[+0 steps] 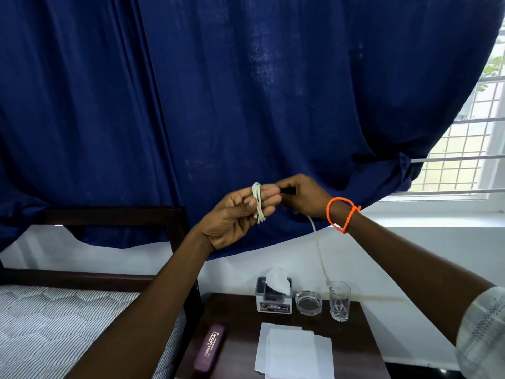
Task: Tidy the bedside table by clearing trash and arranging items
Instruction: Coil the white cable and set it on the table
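**Cord coiled above the bench**

Your left hand (240, 212) has the thin white cord (258, 202) looped around its fingers, grip curled on the coil. Your right hand (303, 196) pinches a dark plug end just beside it. Below them, on the dark wooden bench (240, 337): a grey tissue box (274, 299), round glass ashtray (308, 302), clear drinking glass (339, 300), white paper sheets (293, 354), and a maroon case (210, 347).

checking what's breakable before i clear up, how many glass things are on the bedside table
2. A clear ashtray sits at the back of the bedside table, right of the tissue box; a drinking glass stands just right of the ashtray. The arms may hide other items.
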